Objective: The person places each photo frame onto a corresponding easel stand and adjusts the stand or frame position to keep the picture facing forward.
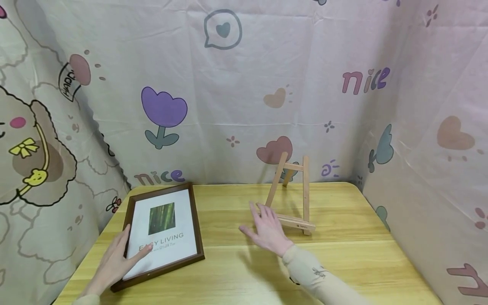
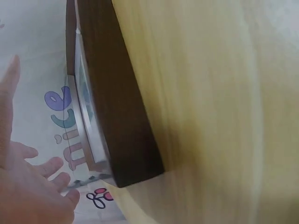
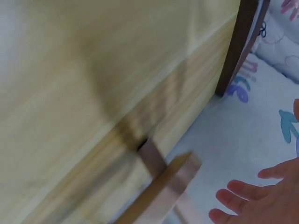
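Observation:
A picture frame (image 1: 197, 224) with a dark brown border lies tilted at the left of the table, its white insert showing a green bamboo picture and the words "EASY LIVING". My left hand (image 1: 114, 263) is at its near left side, thumb stretched over the insert, fingers along the edge. The left wrist view shows those fingers (image 2: 28, 186) spread beside the frame's brown side (image 2: 114, 107). To the right stands a small wooden easel (image 1: 306, 190). Over the left end of its ledge (image 1: 297, 223) hovers my right hand (image 1: 268, 231), fingers extended and spread, holding nothing.
Both things stand on a yellow wood-grain table (image 1: 228, 271) with rounded far corners. White cloth (image 1: 236, 84) printed with flowers, hearts and words hangs behind it and along both sides.

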Available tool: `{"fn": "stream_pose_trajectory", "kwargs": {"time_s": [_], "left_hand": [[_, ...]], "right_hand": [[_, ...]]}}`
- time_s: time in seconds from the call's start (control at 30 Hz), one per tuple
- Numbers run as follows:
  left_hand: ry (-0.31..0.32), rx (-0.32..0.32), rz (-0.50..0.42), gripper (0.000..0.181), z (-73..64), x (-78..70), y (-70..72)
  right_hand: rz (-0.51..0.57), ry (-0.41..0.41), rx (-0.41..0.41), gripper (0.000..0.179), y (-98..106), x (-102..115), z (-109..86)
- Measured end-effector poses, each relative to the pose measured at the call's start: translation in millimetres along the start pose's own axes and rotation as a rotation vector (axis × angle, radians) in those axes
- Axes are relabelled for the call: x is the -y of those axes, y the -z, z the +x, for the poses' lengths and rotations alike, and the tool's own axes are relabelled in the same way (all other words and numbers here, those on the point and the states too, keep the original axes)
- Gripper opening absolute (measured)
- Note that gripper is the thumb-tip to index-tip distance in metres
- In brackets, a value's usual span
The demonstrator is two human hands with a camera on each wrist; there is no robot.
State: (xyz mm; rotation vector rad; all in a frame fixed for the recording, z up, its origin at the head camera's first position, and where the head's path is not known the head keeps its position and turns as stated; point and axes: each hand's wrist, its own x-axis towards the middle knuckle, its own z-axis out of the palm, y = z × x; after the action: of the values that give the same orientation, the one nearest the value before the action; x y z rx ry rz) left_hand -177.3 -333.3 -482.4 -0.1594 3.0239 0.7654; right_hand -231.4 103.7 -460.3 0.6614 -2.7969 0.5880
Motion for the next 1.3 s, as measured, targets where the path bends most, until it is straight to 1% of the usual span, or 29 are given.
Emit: {"fn": "stream_pose_trajectory", "kwargs": {"time_s": [0.07, 0.17, 0.37, 0.5, 0.67, 0.77, 0.9, 1.0, 1.1, 1.2, 1.3], "left_hand": [[0.005, 0.006, -0.021, 0.118, -1.5, 2.7, -0.5], [-0.005, 0.005, -0.06, 0.119, -3.9, 7.7, -2.6], [-0.016, 0.0, -0.142, 0.12, -8.8, 15.4, -7.3], [-0.006, 0.016, -0.148, 0.121, -8.9, 19.6, -9.9], [0.017, 0.035, -0.152, 0.125, -7.2, 25.3, -12.7], [0.013, 0.038, -0.161, 0.126, -7.3, 30.5, -14.6], [0.011, 0.047, -0.165, 0.127, -8.8, 36.9, -15.5], [0.035, 0.073, -0.163, 0.129, -9.1, 39.4, -14.7], [0.07, 0.118, -0.149, 0.132, -7.4, 41.9, -14.5], [0.099, 0.161, -0.132, 0.135, -5.4, 43.2, -14.9], [0.121, 0.201, -0.135, 0.137, -4.5, 43.2, -15.7]], "right_hand": [[0.038, 0.001, 0.033, 0.081, -6, 6, 3.8], [0.091, -0.002, 0.08, 0.083, -16, 13, 9.1], [0.158, -0.016, 0.173, 0.085, -30, 26, 17.4], [0.197, -0.038, 0.24, 0.088, -39, 36, 22.5], [0.246, -0.042, 0.323, 0.092, -51, 48, 28.2], [0.295, -0.044, 0.372, 0.094, -59, 55, 31.5], [0.358, -0.038, 0.416, 0.097, -68, 64, 37.2], [0.384, -0.017, 0.436, 0.098, -75, 71, 41.7], [0.399, -0.01, 0.454, 0.098, -80, 76, 45.1], [0.417, -0.023, 0.47, 0.1, -85, 81, 47.8], [0.422, -0.024, 0.488, 0.101, -88, 85, 49.8]]}}
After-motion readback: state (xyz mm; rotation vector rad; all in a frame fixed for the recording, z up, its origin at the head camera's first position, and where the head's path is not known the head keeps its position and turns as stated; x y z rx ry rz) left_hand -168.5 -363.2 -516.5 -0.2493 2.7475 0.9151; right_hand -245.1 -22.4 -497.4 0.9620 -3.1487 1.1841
